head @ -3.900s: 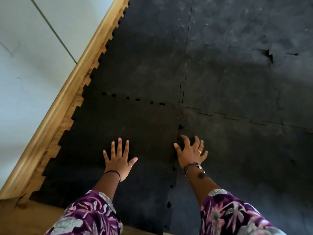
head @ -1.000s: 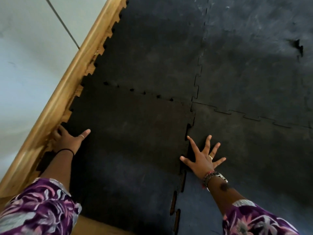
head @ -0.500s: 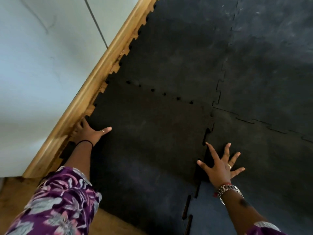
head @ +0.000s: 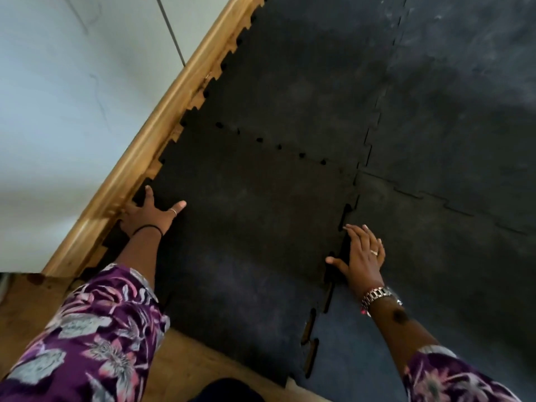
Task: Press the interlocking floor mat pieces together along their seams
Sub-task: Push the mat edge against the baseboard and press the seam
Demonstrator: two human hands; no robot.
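Your left hand (head: 150, 214) lies at the left edge of the near left mat piece (head: 246, 227), where its toothed border meets the wooden skirting board (head: 156, 129). The thumb points out to the right over the mat, the other fingers go down at the edge between mat and board, and I cannot tell if they grip the edge or only press on it. Your right hand (head: 364, 256) is flat and released, holding nothing, with the fingers together. It rests on the near right mat piece (head: 435, 271), just beside the seam (head: 345, 219) that runs between the two near pieces, and its thumb reaches to the left across this seam. Along this seam the teeth are not fully closed: dark gaps show above your right hand, and nearer to you the wooden floor (head: 203, 364) shows through the slots. The seam (head: 278, 146) between the near left piece and the far left mat piece (head: 304, 82) has a row of small dark holes. The far right mat piece (head: 464, 97) lies joined to its neighbours with only thin lines at the seams. Both arms wear purple flowered sleeves (head: 95, 338), the left wrist has a thin black band (head: 148, 227), and the right wrist has a metal watch (head: 380, 295). The white wall (head: 72, 97) stands above the skirting board.
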